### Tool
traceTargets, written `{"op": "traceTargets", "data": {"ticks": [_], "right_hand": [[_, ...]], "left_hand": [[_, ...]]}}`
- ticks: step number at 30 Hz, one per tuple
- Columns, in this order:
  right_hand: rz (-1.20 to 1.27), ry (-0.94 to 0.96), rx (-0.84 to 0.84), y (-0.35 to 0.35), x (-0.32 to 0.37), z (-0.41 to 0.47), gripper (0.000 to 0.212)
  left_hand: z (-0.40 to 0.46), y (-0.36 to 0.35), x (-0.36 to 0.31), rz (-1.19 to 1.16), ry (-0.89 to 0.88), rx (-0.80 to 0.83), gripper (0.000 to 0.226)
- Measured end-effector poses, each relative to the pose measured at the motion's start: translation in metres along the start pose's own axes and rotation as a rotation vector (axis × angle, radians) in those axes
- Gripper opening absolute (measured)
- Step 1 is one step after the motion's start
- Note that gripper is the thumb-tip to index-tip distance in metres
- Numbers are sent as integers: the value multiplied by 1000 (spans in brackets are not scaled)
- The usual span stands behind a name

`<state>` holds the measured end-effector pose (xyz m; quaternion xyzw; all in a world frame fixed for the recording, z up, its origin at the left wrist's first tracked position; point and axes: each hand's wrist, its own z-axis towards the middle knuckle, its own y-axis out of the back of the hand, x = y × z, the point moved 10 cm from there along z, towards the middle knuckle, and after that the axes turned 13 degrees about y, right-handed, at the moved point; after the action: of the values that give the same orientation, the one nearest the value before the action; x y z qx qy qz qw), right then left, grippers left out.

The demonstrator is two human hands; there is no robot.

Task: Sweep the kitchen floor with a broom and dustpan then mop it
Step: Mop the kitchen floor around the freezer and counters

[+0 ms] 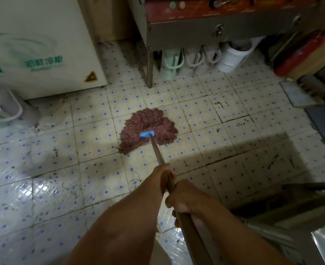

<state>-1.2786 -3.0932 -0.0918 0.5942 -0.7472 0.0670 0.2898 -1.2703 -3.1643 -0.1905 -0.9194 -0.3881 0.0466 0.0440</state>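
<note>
A string mop with a reddish-brown head (148, 129) and a blue clamp (147, 134) lies spread on the tiled floor (234, 142) in the middle of the view. Its brown wooden handle (157, 152) runs down toward me. My left hand (162, 175) grips the handle higher up the shaft, nearer the mop head. My right hand (180, 197) grips it just behind, closer to my body. The tiles are cream with blue dots and dark grime along the joints; the tiles at lower left shine wet.
A white chest freezer (39, 46) stands at the left with a pale basin (5, 111) beside it. A metal stand (215, 29) at the back shelters a green jug (170, 64), white containers and a white bucket (234, 56). A red object (299, 52) leans at right.
</note>
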Motion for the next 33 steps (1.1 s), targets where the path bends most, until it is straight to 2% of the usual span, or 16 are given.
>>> {"op": "traceTargets", "data": {"ticks": [3, 7, 11, 14, 18, 24, 28, 33], "right_hand": [[-12, -13, 73, -23, 20, 1, 16], [-49, 4, 144, -73, 48, 8, 15], [-172, 37, 236, -143, 64, 13, 13], [-269, 103, 276, -189, 75, 12, 14], [-263, 139, 309, -238, 77, 0, 16], [-245, 179, 229, -236, 59, -13, 29], [-180, 129, 195, -211, 36, -22, 33], [-94, 103, 136, -163, -19, -41, 28]], "left_hand": [[-5, 33, -3, -67, -28, -8, 31], [-9, 99, 0, -260, -55, -36, 20], [-8, 182, 23, -402, -79, -110, 26], [-4, 235, 49, -445, -61, -168, 25], [-5, 286, 82, -459, -3, -278, 24], [-13, 279, 103, -397, 41, -288, 32], [-17, 241, 106, -310, 63, -265, 22], [-14, 165, 122, -146, 51, -273, 35]]}}
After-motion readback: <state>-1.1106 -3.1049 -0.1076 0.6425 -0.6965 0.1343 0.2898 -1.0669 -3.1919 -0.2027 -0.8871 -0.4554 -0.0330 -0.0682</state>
